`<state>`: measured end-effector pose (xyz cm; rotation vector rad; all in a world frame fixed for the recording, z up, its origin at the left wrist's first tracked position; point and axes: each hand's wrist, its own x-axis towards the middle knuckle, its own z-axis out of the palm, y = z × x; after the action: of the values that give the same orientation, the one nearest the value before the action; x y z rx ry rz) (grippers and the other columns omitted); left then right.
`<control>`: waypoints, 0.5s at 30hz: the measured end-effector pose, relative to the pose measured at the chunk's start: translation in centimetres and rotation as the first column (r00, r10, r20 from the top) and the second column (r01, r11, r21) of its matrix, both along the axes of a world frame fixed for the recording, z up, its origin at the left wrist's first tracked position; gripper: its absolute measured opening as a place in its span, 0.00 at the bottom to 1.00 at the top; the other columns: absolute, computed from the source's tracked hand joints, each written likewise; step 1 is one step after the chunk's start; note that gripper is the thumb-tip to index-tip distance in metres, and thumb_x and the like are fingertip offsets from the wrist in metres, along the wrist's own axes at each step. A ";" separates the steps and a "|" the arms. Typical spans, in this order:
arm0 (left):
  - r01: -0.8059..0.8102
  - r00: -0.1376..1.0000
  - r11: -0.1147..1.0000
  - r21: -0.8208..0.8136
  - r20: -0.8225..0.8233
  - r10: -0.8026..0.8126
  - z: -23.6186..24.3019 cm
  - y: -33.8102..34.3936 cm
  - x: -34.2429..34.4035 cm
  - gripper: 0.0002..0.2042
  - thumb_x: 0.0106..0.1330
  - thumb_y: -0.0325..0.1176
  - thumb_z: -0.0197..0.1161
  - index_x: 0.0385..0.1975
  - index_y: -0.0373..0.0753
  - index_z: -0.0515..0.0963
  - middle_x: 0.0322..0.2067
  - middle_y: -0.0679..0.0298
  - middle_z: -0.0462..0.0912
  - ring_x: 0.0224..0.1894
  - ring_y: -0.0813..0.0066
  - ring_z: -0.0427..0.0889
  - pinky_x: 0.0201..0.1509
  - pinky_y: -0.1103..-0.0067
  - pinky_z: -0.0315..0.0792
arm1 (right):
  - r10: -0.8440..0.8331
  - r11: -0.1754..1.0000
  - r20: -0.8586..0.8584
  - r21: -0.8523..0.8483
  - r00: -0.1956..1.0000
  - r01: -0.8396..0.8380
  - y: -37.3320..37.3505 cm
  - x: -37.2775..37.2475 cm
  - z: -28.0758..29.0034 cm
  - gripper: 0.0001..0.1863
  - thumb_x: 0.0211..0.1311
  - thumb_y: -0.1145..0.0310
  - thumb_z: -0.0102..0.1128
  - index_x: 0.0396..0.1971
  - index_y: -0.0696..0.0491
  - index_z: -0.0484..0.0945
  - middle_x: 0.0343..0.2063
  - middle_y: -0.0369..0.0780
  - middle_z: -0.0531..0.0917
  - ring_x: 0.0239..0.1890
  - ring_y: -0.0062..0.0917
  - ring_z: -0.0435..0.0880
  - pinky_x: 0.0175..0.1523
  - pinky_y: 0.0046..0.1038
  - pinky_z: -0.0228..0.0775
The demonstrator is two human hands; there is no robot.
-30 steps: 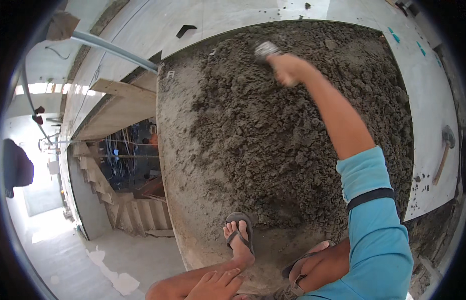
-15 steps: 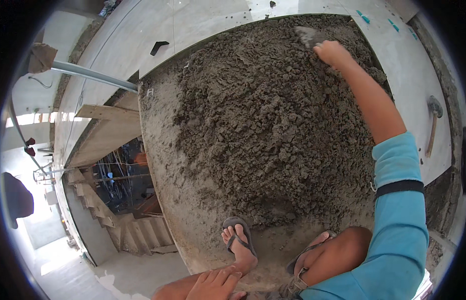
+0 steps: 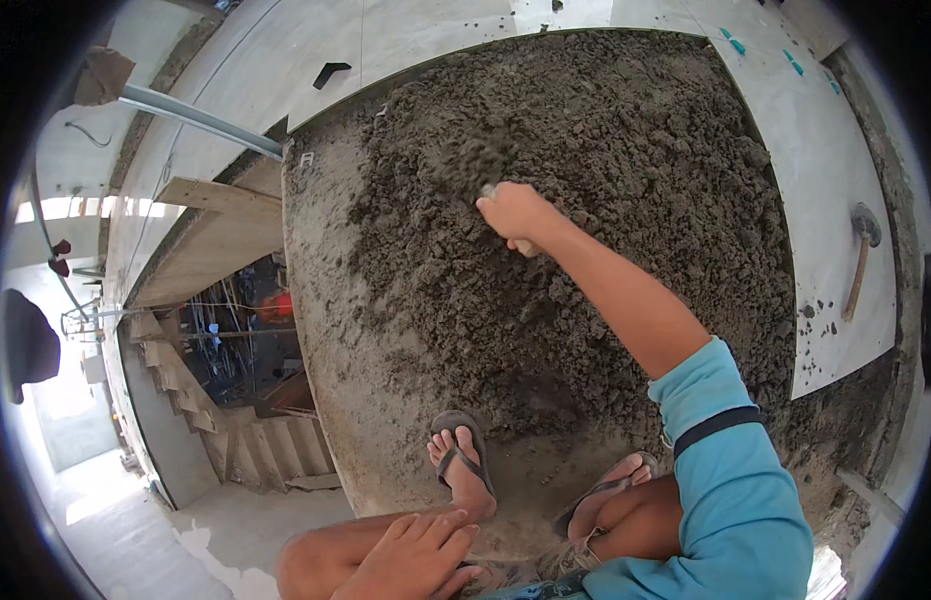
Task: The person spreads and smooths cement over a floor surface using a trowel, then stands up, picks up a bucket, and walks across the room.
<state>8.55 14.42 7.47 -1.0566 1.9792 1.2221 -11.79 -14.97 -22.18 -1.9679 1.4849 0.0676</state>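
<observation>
My right hand (image 3: 516, 214) is closed round the handle of a trowel (image 3: 527, 247), over the upper middle of a wide bed of grey, crumbly mortar (image 3: 586, 290). A clump of loose mortar (image 3: 478, 160), slightly blurred, covers the blade beyond my fist. On my bent left leg lies my left hand (image 3: 411, 555), fingers stretched out and holding nothing. Both my feet, in dark flip-flops (image 3: 473, 465), stand on the near edge of the bed.
Large pale tiles (image 3: 836, 200) border the bed at the far side and right; a hammer (image 3: 862, 260) lies on the right one. Left of the bare slab edge drops a stairwell with steps (image 3: 271, 450). A metal pole (image 3: 201, 120) and a black angled piece (image 3: 332, 74) are at upper left.
My right hand has drawn the trowel from the far right of the bed left and nearer, and mortar now covers its blade. My left hand still rests on my leg.
</observation>
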 end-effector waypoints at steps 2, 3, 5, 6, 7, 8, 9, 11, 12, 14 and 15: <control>-0.005 1.000 1.000 -0.023 0.008 0.005 -0.2 0.3 0.2 0.23 0.68 0.41 0.54 0.59 0.34 0.66 0.57 0.48 0.68 0.57 0.49 0.69 0.62 0.61 0.61 | -0.460 0.858 0.221 0.361 0.860 0.366 0.2 0.2 2.6 0.26 0.70 0.52 0.46 0.39 0.65 0.76 0.33 0.49 0.84 0.32 0.34 0.85 0.36 0.37 0.80; 0.037 0.999 0.997 -0.074 -0.026 -0.039 -0.2 0.1 -0.2 0.23 0.69 0.43 0.54 0.56 0.32 0.67 0.55 0.49 0.71 0.56 0.51 0.71 0.60 0.63 0.64 | -0.536 0.797 0.253 0.466 0.805 0.384 -0.5 -1.4 3.3 0.27 0.70 0.51 0.45 0.38 0.65 0.76 0.35 0.50 0.84 0.32 0.35 0.85 0.37 0.38 0.80; 0.072 0.995 0.990 -0.124 -0.056 -0.080 -0.2 0.4 -0.6 0.23 0.69 0.46 0.53 0.53 0.31 0.69 0.53 0.50 0.73 0.54 0.54 0.73 0.59 0.65 0.67 | -0.516 0.812 0.214 0.431 0.830 0.394 -1.1 -1.2 3.8 0.27 0.72 0.53 0.42 0.39 0.67 0.76 0.37 0.53 0.83 0.33 0.36 0.85 0.40 0.38 0.80; 0.074 0.995 0.991 -0.114 -0.055 -0.080 -0.3 0.6 -0.6 0.23 0.69 0.46 0.53 0.53 0.31 0.70 0.53 0.51 0.73 0.55 0.55 0.73 0.59 0.65 0.66 | -0.518 0.812 0.243 0.441 0.820 0.382 -0.9 0.3 4.2 0.27 0.72 0.54 0.41 0.39 0.67 0.76 0.36 0.53 0.83 0.32 0.36 0.85 0.40 0.38 0.80; 0.075 0.995 0.992 -0.104 -0.054 -0.081 -0.4 0.8 -0.6 0.23 0.69 0.46 0.54 0.52 0.32 0.70 0.53 0.51 0.73 0.55 0.55 0.73 0.59 0.65 0.66 | -0.520 0.812 0.273 0.451 0.810 0.369 -0.6 1.7 4.5 0.26 0.72 0.56 0.40 0.39 0.68 0.76 0.35 0.53 0.82 0.31 0.36 0.85 0.41 0.37 0.80; 0.074 0.995 0.991 -0.107 -0.054 -0.081 -0.4 1.0 -0.5 0.23 0.69 0.46 0.54 0.52 0.32 0.70 0.53 0.51 0.73 0.55 0.55 0.73 0.59 0.65 0.66 | -0.159 0.976 0.058 0.157 0.986 0.149 -0.5 3.0 4.3 0.25 0.72 0.56 0.42 0.41 0.67 0.76 0.31 0.52 0.83 0.30 0.37 0.85 0.39 0.36 0.80; 0.076 0.995 0.990 -0.117 -0.053 -0.082 -0.5 1.1 -0.5 0.23 0.68 0.46 0.54 0.52 0.32 0.70 0.53 0.51 0.73 0.55 0.55 0.73 0.59 0.65 0.66 | -0.159 0.977 0.058 0.155 0.986 0.149 -0.7 2.5 4.0 0.25 0.72 0.56 0.42 0.41 0.67 0.76 0.31 0.52 0.83 0.30 0.37 0.85 0.39 0.36 0.80; 0.075 0.995 0.989 -0.125 -0.050 -0.081 -0.4 1.3 -0.5 0.22 0.68 0.46 0.55 0.51 0.32 0.71 0.53 0.51 0.73 0.55 0.55 0.73 0.59 0.65 0.66 | -0.028 0.992 0.200 0.129 0.979 0.002 -1.3 0.9 3.9 0.24 0.71 0.56 0.43 0.40 0.65 0.77 0.31 0.51 0.83 0.28 0.38 0.84 0.39 0.38 0.80; 0.073 0.996 0.987 -0.143 -0.044 -0.080 -0.2 1.4 -0.6 0.22 0.68 0.46 0.55 0.51 0.32 0.71 0.53 0.51 0.73 0.55 0.55 0.73 0.59 0.65 0.66 | -0.356 0.870 0.168 0.420 0.919 0.259 -2.0 0.5 4.4 0.22 0.70 0.57 0.45 0.38 0.64 0.78 0.30 0.51 0.83 0.28 0.37 0.84 0.38 0.39 0.79; 0.074 0.996 0.985 -0.158 -0.041 -0.081 0.2 1.5 -0.8 0.22 0.68 0.46 0.55 0.51 0.32 0.71 0.53 0.51 0.73 0.55 0.55 0.73 0.59 0.65 0.67 | -0.394 0.874 0.163 0.372 0.904 0.314 -1.6 1.0 4.1 0.22 0.69 0.57 0.46 0.37 0.64 0.78 0.30 0.50 0.83 0.27 0.36 0.84 0.37 0.39 0.79; 0.052 0.997 0.990 -0.132 -0.051 -0.059 0.3 1.6 -0.9 0.22 0.68 0.46 0.55 0.51 0.32 0.71 0.53 0.51 0.73 0.54 0.55 0.73 0.59 0.65 0.67 | -0.434 0.872 0.159 0.320 0.887 0.370 -1.4 1.1 3.9 0.22 0.68 0.57 0.47 0.36 0.64 0.78 0.30 0.50 0.83 0.27 0.36 0.84 0.37 0.39 0.78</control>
<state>7.64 15.97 7.80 -1.0338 2.1409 1.1152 -10.68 -16.34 -18.32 -1.3587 1.6044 -0.1198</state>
